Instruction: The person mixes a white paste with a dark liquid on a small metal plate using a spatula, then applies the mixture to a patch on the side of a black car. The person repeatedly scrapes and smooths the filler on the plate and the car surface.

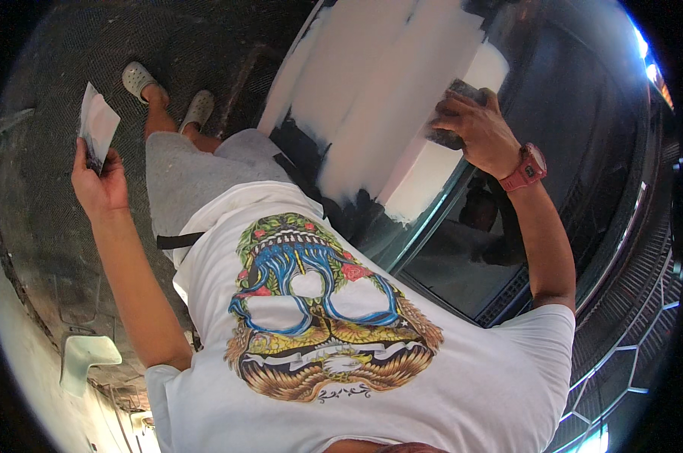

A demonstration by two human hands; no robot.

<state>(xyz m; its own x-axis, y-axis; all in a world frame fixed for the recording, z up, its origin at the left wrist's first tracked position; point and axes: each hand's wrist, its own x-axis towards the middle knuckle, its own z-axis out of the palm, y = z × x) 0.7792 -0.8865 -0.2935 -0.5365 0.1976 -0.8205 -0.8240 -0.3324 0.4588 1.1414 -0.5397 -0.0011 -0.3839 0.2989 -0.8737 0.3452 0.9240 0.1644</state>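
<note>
My right hand [480, 134] grips a dark sanding block [445, 138], its fingers spread over the top. The block lies against a car body panel [379, 90] coated with broad pale, pinkish-grey streaks of filler. Around the block the coating is whiter, and dark paint shows along its ragged lower edges. Out to the left, away from the car, my left hand [103, 187] holds up a thin flat sheet [100, 124], pale pink and white with a dark smudged lower part. Whether it is paper or a plastic spreader I cannot tell.
A dark car window [470, 257] adjoins the coated panel on the right. Dark textured floor [47, 174] lies to the left, under my light clogs [198, 109]. A pale green-white bracket-shaped object [88, 359] stands at the lower left. Bright hexagonal light strips [621, 370] show at the lower right.
</note>
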